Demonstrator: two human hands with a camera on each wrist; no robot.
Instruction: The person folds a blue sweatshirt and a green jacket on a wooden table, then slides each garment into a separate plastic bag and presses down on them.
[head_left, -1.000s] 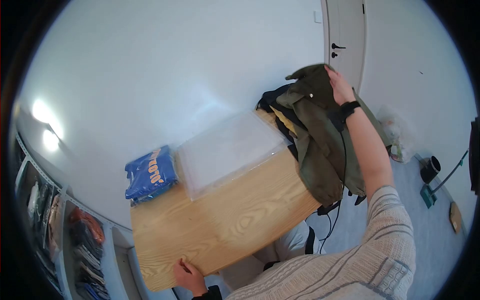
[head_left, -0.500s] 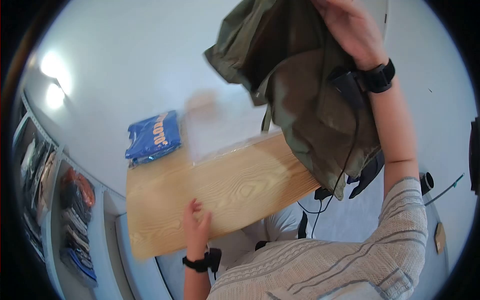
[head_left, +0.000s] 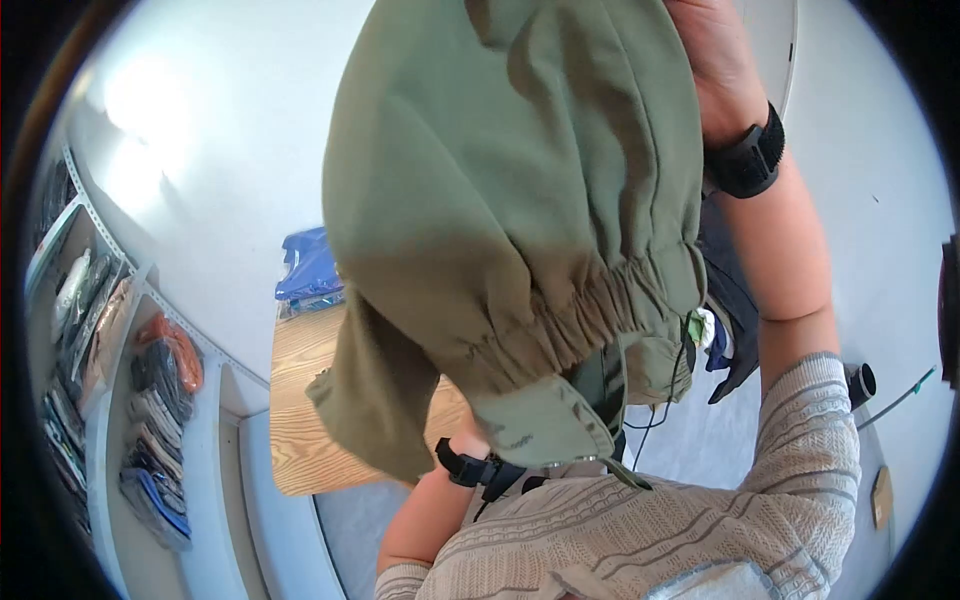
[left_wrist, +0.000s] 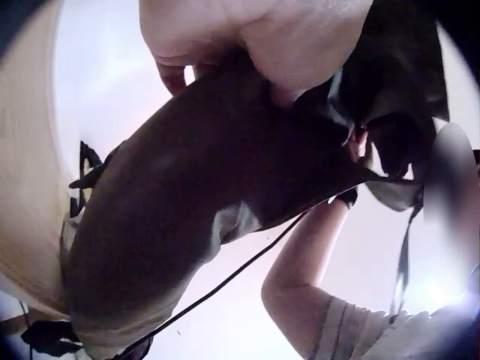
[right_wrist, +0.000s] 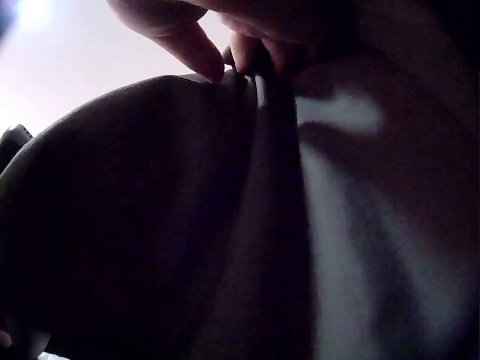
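Head view: an olive jacket (head_left: 510, 180) hangs over the wooden table (head_left: 300, 400), the right hand (head_left: 712, 70) high, apparently letting folds fall loose; lettering on its flap (head_left: 545, 425) is unclear. Left wrist: the left hand (left_wrist: 255, 37) grips the jacket between thumb and fingers. Right wrist: fingertips pinch a gathered fold.

Right arm (head_left: 795, 270) raised, elbow bent, my right hand (head_left: 715, 75) up high in a pinch. Left forearm (head_left: 425, 515) low, angled up; my left hand (left_wrist: 251, 37) gripping, fingers bent.
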